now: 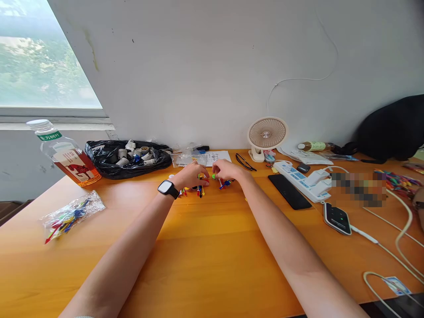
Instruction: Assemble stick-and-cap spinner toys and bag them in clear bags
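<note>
Both my arms reach far out over the orange table [212, 247]. My left hand [192, 175], with a black watch [168, 188] on its wrist, is curled over a small heap of coloured plastic picks [199, 190] and pinches some of them. Close beside it on the right, my right hand [227, 170] has its fingers bent down onto more coloured picks [224, 183]. The two hands nearly touch. What exactly each fingertip grips is too small to see.
A clear bag of coloured picks [68, 216] lies at left near a tea bottle [66, 154]. Behind are a black bag of small parts [129, 157], a desk fan [266, 137], glasses [244, 162], a power strip [303, 179], a phone [289, 191] and cables [397, 238].
</note>
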`<state>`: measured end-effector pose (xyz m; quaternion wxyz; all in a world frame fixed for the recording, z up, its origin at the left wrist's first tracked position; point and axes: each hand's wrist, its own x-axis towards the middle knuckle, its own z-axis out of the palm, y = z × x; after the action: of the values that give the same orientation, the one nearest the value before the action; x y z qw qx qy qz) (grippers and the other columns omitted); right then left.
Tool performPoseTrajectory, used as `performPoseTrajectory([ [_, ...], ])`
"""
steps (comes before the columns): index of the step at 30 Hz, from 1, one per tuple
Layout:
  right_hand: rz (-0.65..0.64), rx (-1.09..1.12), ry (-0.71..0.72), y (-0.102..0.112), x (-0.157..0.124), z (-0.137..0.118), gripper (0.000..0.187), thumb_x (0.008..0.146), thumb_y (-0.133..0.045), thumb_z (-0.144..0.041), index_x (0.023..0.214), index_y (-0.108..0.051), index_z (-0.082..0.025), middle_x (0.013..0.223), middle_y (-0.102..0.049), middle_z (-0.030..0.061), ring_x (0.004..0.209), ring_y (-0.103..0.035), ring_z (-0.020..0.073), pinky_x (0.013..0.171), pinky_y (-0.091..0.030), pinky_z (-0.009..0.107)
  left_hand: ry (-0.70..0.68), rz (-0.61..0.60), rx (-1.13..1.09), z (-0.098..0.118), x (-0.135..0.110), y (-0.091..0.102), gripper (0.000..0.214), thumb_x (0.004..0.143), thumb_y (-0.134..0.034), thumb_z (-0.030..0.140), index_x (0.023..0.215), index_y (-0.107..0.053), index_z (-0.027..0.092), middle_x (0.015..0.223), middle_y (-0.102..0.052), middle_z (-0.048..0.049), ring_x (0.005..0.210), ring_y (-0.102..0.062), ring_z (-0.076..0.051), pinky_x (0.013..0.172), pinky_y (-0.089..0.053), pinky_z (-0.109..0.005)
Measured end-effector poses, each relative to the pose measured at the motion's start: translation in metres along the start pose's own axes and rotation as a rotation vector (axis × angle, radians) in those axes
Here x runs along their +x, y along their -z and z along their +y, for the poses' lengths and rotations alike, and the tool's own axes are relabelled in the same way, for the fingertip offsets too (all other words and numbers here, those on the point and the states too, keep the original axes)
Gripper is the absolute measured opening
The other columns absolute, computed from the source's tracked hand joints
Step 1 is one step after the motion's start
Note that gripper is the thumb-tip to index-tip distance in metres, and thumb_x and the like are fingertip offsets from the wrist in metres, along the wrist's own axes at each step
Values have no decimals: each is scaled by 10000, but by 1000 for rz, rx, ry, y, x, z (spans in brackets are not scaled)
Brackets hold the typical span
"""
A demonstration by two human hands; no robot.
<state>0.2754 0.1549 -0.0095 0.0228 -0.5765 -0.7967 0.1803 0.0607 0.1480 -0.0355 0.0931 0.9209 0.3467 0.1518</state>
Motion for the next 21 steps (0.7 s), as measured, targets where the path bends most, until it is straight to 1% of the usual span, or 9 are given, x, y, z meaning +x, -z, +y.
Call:
performPoseTrajectory([
  [2, 8, 19, 27, -3, 1, -1, 211, 834, -770, -82, 1019, -730, -176, 997, -772, 64, 813, -706, 168, 647, -463, 221, 1, 11, 12, 0, 0, 0, 243, 865, -820, 405, 1053, -840, 251, 1055, -801, -57, 1022, -643, -274, 939, -461, -341],
  [6, 44, 38, 65, -7, 4, -2, 194, 865, -706, -59, 1029, -726, -161, 1038, -769, 73, 828, -698, 156, 649, -467, 212, 7, 20, 10, 0, 0, 0, 229, 870, -811, 410, 1035, -839, 254, 1047, -802, -51, 990, -662, -263, 938, -469, -334],
  [9, 67, 31, 91, 1, 1, -3, 222, 879, -670, -55, 1069, -720, -157, 1070, -771, 77, 893, -696, 157, 682, -468, 203, 11, 16, 4, 0, -1, 1, 235, 872, -806, 410, 1045, -838, 254, 1055, -803, -50, 1008, -669, -267, 950, -474, -337],
  [11, 51, 14, 97, 12, -5, -1, 216, 860, -674, -54, 1039, -733, -158, 1074, -774, 78, 923, -695, 169, 695, -465, 207, 15, 12, -2, 1, -1, 1, 242, 871, -807, 406, 1058, -837, 255, 1069, -803, -49, 1038, -671, -276, 953, -478, -338],
  [13, -9, -10, 88, 24, -13, 2, 187, 820, -693, -51, 958, -754, -163, 1029, -782, 72, 892, -697, 179, 675, -458, 219, 17, 7, -9, 1, -2, 2, 250, 870, -808, 403, 1069, -835, 255, 1090, -802, -50, 1060, -676, -281, 949, -484, -338],
  [16, -136, -47, 53, 40, -24, 10, 181, 738, -757, -59, 875, -776, -175, 927, -788, 48, 814, -699, 186, 638, -448, 235, 18, -1, -14, 3, -2, 3, 265, 871, -807, 403, 1083, -833, 247, 1114, -797, -58, 1078, -681, -285, 949, -493, -341],
  [18, -208, -73, 21, 44, -28, 16, 224, 681, -812, -82, 877, -790, -189, 901, -790, 33, 796, -700, 193, 629, -442, 243, 16, 3, -16, 3, -1, 4, 284, 870, -806, 409, 1097, -829, 241, 1115, -794, -66, 1082, -681, -289, 962, -497, -350],
  [21, -285, -106, -16, 43, -27, 21, 325, 621, -898, -183, 930, -805, -219, 939, -794, 17, 844, -704, 204, 636, -434, 246, 12, 43, -30, 4, -1, 6, 302, 888, -781, 415, 1123, -821, 230, 1124, -788, -81, 1082, -681, -290, 993, -502, -370],
])
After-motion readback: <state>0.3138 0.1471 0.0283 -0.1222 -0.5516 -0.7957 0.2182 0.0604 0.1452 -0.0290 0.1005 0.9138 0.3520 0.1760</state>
